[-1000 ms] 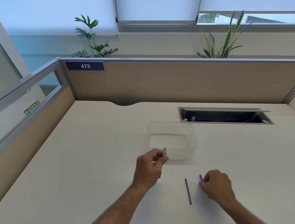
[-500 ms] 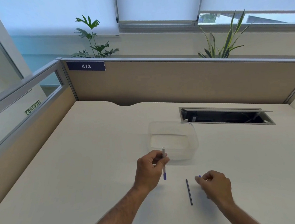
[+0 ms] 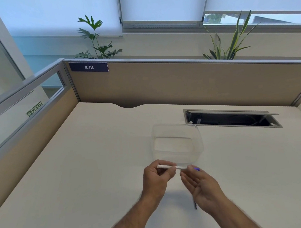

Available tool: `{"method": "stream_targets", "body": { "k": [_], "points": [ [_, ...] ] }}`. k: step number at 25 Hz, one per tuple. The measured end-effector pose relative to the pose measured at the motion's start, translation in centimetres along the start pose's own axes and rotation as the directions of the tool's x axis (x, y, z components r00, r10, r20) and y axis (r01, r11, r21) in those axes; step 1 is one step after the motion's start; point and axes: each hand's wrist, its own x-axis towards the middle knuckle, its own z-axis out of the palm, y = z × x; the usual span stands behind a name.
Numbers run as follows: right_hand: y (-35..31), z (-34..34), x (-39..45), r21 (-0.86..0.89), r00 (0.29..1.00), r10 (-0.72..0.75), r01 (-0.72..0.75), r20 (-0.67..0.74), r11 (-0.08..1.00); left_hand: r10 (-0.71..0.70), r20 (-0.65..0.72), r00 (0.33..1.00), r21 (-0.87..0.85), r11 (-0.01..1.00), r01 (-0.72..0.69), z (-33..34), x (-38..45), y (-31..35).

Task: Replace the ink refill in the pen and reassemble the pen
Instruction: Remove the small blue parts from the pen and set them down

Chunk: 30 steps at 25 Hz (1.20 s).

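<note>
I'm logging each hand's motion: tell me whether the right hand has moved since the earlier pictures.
Yes. The right hand has left the desk and come up and leftward toward the clear container, meeting the white pen barrel held by the left hand.

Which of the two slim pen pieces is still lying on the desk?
The dark refill, half hidden under the right hand; the white barrel is held between both hands.

the bench (image 3: 96, 172) looks smooth and matt, the container (image 3: 177, 142) clear glossy plastic, the pen barrel (image 3: 171, 166) white plastic, the partition rail (image 3: 177, 58) brushed metal.
</note>
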Motion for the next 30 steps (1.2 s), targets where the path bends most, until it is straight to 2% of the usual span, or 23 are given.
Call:
{"method": "stream_targets", "body": {
  "k": [2,4,5,6,8,10,12,13,14,16,18,23,27,30],
  "points": [
    [-0.4,0.4,0.2,0.003,0.994,-0.112,0.112,-0.015,0.994,0.006,0.005,1.0,0.142,0.99,-0.007,-0.4,-0.1,-0.6],
    [-0.5,0.6,0.2,-0.108,0.967,-0.253,0.251,-0.005,0.962,0.004,0.032,0.999,0.261,0.965,-0.013,-0.8,-0.3,-1.4],
    [-0.3,0.6,0.1,-0.226,0.932,-0.361,0.356,0.019,0.907,0.021,0.05,0.999,0.341,0.939,-0.037,-1.1,-0.3,-1.8],
    [0.0,0.5,0.1,-0.357,0.873,-0.482,0.472,0.067,0.806,0.058,0.073,0.996,0.452,0.888,-0.085,-1.5,-0.2,-2.3],
    [0.7,0.3,0.3,-0.545,0.718,-0.666,0.647,0.201,0.533,0.192,0.139,0.972,0.711,0.663,-0.233,-3.2,0.1,-3.3],
    [1.2,-0.2,0.5,-0.612,0.6,-0.733,0.722,0.32,0.323,0.289,0.251,0.924,0.874,0.342,-0.345,-5.4,0.7,-4.4],
    [1.5,-0.7,0.8,-0.647,0.504,-0.74,0.752,0.446,0.122,0.214,0.297,0.931,0.946,0.067,-0.317,-7.4,1.1,-5.6],
    [1.7,-0.9,0.9,-0.648,0.456,-0.727,0.761,0.513,0.02,0.139,0.265,0.954,0.964,-0.012,-0.266,-8.2,1.2,-6.0],
    [2.0,-1.1,0.9,-0.638,0.415,-0.711,0.767,0.568,-0.062,0.074,0.21,0.975,0.977,-0.05,-0.207,-8.9,1.3,-6.4],
    [2.4,-1.3,1.1,-0.613,0.372,-0.678,0.777,0.634,-0.147,-0.03,0.116,0.993,0.992,-0.048,-0.118,-9.6,1.1,-7.4],
    [2.6,-1.5,1.5,-0.601,0.367,-0.658,0.782,0.658,-0.165,-0.045,0.093,0.995,0.994,-0.048,-0.095,-9.6,1.1,-7.9],
    [3.1,-2.2,2.0,-0.597,0.361,-0.605,0.764,0.71,-0.245,0.026,0.187,0.982,0.982,-0.033,-0.187,-9.2,1.2,-7.3],
    [3.4,-2.4,2.3,-0.617,0.37,-0.593,0.733,0.715,-0.287,0.008,0.178,0.984,0.984,-0.021,-0.177,-9.1,1.5,-7.4],
    [3.3,-2.0,2.3,-0.593,0.345,-0.588,0.748,0.731,-0.298,-0.032,0.168,0.985,0.983,-0.07,-0.169,-9.2,1.4,-7.5]
  ]
}}
